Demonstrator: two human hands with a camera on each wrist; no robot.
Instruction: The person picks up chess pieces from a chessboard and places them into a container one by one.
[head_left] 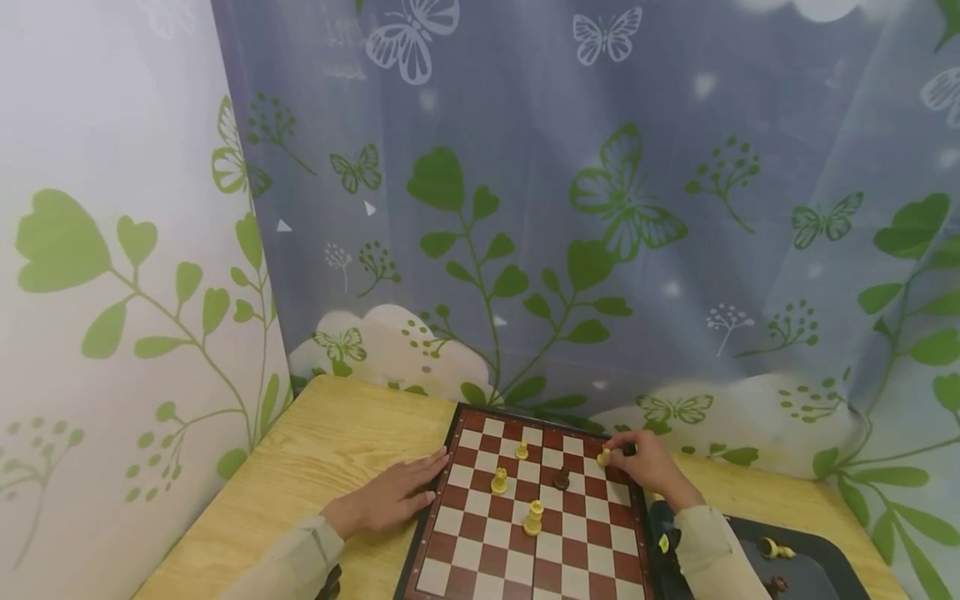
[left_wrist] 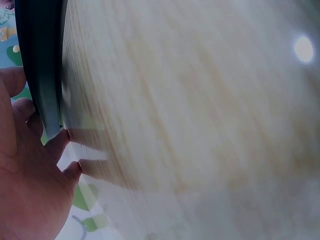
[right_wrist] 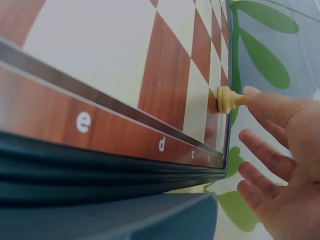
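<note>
At the far right corner area of the chessboard (head_left: 480, 527), my right hand (head_left: 651, 467) pinches a yellow chess piece (right_wrist: 228, 100) by its top between thumb and forefinger. Its base stands on the board in the right wrist view, and its top is hidden by the fingers. My left hand (head_left: 392, 493) lies on the table with fingers extended, fingertips against the board's left edge. On the squares stand a small yellow piece (head_left: 521, 450), another yellow piece (head_left: 499, 481), a tall yellow rook (head_left: 533, 518) and a dark piece (head_left: 561, 478).
A dark tray (head_left: 817, 554) sits right of the board, with a yellow piece (head_left: 776, 548) and a dark piece (head_left: 777, 585) lying in it. Wooden table (head_left: 300, 454) shows to the left. A patterned curtain (head_left: 525, 208) hangs behind the board.
</note>
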